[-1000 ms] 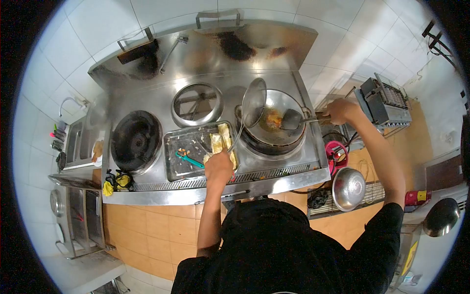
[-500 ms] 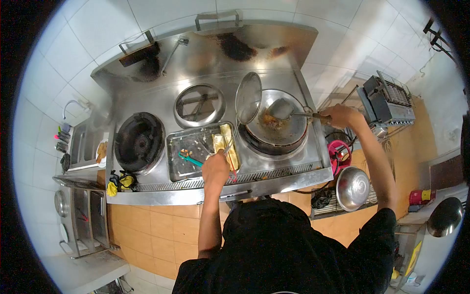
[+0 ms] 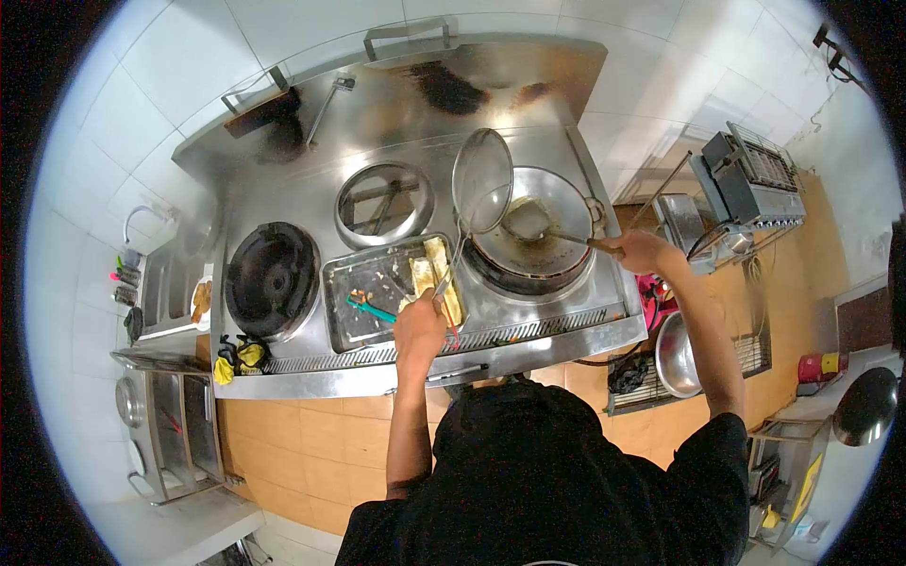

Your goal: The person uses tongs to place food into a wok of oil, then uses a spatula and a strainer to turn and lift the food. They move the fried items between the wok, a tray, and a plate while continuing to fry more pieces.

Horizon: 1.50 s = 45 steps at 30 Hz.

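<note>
We see left hand gripping strainer, right hand gripping spatula; wok partly hidden, contents unclear.

Tray on stove, between burner and wok — ring behind tray, strainer at wok's left edge.

The scene is lit brightly but unevenly; pale glare is thrown across the steel and tiles; straight lines are bowed by the wide lens; the corners are blackened.
</note>
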Each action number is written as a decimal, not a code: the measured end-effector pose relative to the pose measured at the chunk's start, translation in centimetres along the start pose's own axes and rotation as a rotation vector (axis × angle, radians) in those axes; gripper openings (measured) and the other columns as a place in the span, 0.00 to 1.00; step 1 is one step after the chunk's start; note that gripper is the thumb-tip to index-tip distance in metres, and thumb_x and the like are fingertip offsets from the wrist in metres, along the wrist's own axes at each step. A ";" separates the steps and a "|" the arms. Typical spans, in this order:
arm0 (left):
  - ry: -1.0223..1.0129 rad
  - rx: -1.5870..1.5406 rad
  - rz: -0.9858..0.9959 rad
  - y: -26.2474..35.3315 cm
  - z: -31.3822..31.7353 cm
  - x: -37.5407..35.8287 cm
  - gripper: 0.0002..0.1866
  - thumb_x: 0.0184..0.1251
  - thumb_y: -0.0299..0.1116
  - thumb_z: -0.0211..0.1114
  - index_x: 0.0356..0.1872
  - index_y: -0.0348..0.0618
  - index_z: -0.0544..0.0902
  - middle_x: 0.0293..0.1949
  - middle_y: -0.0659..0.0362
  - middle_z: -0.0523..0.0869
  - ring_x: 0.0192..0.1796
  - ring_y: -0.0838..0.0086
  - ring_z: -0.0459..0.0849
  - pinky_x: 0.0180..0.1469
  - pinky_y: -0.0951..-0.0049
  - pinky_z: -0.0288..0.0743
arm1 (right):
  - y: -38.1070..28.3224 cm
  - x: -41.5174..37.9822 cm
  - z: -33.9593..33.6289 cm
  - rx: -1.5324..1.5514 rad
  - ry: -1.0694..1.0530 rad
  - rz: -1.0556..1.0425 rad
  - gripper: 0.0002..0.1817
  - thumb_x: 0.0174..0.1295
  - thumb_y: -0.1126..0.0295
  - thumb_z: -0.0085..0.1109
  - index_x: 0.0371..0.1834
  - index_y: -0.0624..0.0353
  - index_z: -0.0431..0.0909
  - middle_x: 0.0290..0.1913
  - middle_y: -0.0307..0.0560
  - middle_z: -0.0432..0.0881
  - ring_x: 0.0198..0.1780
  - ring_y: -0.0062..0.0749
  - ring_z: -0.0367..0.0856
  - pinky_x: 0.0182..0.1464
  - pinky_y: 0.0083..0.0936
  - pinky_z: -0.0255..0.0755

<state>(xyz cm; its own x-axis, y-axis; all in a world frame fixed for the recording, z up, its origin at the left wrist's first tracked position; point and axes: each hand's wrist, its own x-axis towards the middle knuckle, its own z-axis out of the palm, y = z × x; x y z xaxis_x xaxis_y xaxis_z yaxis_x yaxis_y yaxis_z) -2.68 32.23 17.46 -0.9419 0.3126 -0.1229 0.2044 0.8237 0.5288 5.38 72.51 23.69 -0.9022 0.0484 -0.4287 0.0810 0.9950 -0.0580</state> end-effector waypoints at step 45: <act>-0.020 0.007 -0.048 0.1 0.5 -1.3 0.15 0.75 0.39 0.52 0.45 0.40 0.82 0.35 0.39 0.86 0.42 0.42 0.84 0.45 0.46 0.75 | -1.4 -2.7 -1.6 0.085 0.012 0.012 0.23 0.66 0.66 0.53 0.65 0.43 0.76 0.44 0.60 0.85 0.47 0.54 0.83 0.52 0.45 0.74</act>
<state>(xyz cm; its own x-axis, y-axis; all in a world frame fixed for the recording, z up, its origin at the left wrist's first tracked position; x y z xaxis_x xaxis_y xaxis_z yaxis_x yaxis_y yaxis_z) -1.27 32.17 17.25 -0.9452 0.2817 -0.1651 0.1607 0.8415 0.5158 7.04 71.13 26.42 -0.9059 0.0616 -0.4189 0.1270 0.9833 -0.1301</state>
